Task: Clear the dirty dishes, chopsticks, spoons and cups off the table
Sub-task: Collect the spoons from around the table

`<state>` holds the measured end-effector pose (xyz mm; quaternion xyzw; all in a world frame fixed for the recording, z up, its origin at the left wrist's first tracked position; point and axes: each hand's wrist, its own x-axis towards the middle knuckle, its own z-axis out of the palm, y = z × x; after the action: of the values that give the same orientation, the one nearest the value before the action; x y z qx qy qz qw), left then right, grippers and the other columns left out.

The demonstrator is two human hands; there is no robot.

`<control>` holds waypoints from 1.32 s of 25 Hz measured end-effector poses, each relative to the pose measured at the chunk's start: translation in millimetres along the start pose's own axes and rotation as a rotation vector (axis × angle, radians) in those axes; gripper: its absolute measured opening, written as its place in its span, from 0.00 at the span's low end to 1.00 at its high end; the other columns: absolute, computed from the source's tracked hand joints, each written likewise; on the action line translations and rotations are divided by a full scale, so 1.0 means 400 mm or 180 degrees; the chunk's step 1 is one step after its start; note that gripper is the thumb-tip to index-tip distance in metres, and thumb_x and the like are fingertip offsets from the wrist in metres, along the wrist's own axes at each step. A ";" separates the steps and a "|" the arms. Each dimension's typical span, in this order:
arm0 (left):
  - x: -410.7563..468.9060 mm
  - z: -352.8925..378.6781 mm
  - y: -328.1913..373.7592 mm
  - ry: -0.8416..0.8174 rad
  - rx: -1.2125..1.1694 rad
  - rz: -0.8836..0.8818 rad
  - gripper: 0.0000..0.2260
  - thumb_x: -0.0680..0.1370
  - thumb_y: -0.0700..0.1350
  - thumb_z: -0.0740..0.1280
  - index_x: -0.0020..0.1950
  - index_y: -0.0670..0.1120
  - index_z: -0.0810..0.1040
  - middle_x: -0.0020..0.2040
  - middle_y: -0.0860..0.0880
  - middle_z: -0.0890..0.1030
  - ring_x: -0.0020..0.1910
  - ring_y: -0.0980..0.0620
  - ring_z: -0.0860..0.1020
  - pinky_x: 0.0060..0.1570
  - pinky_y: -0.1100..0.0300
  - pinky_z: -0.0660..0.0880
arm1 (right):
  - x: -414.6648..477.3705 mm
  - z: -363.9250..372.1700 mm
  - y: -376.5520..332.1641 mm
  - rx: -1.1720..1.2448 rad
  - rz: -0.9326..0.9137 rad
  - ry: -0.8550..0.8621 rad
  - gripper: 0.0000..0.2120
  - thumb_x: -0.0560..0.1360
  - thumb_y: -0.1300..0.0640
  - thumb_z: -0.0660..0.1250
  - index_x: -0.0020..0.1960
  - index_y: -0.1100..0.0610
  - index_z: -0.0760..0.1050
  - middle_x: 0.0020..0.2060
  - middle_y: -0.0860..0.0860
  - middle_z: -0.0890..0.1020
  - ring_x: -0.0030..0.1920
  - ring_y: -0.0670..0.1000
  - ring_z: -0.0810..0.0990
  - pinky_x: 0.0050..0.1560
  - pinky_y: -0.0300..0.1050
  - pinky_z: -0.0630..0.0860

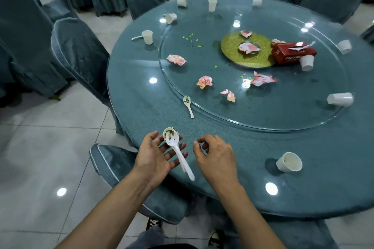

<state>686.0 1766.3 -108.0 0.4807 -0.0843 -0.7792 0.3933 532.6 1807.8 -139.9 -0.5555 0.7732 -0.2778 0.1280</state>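
A dirty white spoon [172, 138] lies across the straight fingers of my left hand [153, 155], palm up, at the near edge of the round blue table [139, 97]. My right hand [216, 157] hovers just right of it, fingers loosely curled, holding nothing. Another white spoon [188, 105] lies at the rim of the glass turntable [283, 111]. A white cup [289, 162] stands to the right of my hands. One cup [340, 99] lies on its side on the turntable. At the left edge stands a cup [147, 37] beside a third spoon [136, 37]. Several more cups ring the far side.
Crumpled pink napkins [204, 82] and green crumbs are scattered on the turntable, along with a gold disc [232, 46] and a red tissue box [293, 52]. Covered chairs [81, 52] surround the table; one chair [115, 159] is under my left arm.
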 end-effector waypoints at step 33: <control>0.345 -0.073 0.275 -0.0241 0.0562 -0.0864 0.22 0.82 0.53 0.56 0.65 0.39 0.76 0.66 0.35 0.79 0.60 0.37 0.78 0.55 0.42 0.77 | 0.316 0.317 0.040 -0.0353 0.1293 -0.0166 0.14 0.80 0.48 0.66 0.63 0.52 0.78 0.57 0.50 0.82 0.59 0.53 0.79 0.62 0.49 0.69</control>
<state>736.7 1603.6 -161.4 0.4906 -0.1014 -0.8323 0.2372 539.9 1657.3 -237.8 -0.4014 0.8798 -0.1888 0.1705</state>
